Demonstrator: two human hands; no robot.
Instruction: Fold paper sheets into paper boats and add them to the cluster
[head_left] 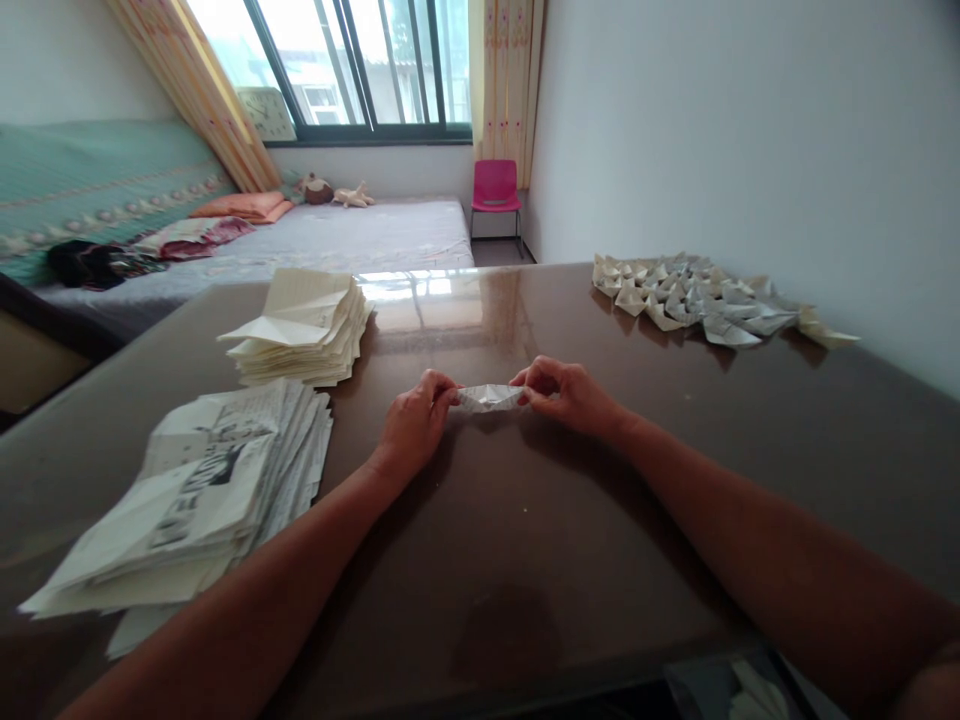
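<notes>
Between my hands, just over the middle of the table (480,520), is a small folded paper boat (489,398) made from printed paper. My left hand (421,412) pinches its left tip between thumb and fingers. At the opposite tip, my right hand (564,392) pinches it the same way. The boat lies level, with its folded peak in the middle. Whether its underside touches the table I cannot tell. Many finished paper boats (679,295) stand grouped at the far right of the table, some cream, some greyish with print.
To the left lie a stack of printed sheets (202,480) and, behind it, a stack of cream paper (300,325). Past the table are a bed (390,230), a pink chair (496,187) and a window (367,70). A white wall (735,140) runs along the right.
</notes>
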